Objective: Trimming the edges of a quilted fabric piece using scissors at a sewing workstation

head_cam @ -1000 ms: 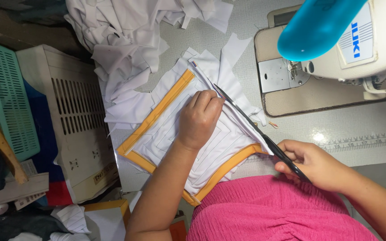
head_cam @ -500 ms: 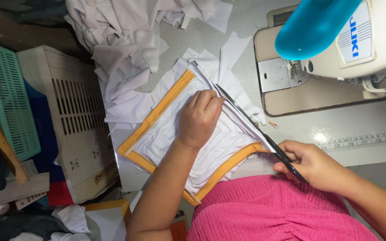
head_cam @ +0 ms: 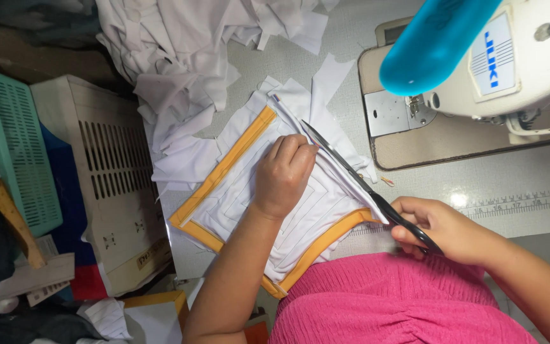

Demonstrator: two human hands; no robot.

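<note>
From the head view, the left hand (head_cam: 284, 175) lies palm down, fingers curled, on a square white quilted panel (head_cam: 268, 191) edged in orange on the grey table (head_cam: 345, 38), while the right hand (head_cam: 444, 226) grips long black scissors (head_cam: 364, 185) along its edge.

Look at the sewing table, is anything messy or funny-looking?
Yes, a bit. A crumpled heap of white cloth pieces is piled at the table's far edge. A tiny scrap lies loose by the sewing machine. The left hand presses the orange-edged stack flat while the right hand holds scissors.
</note>
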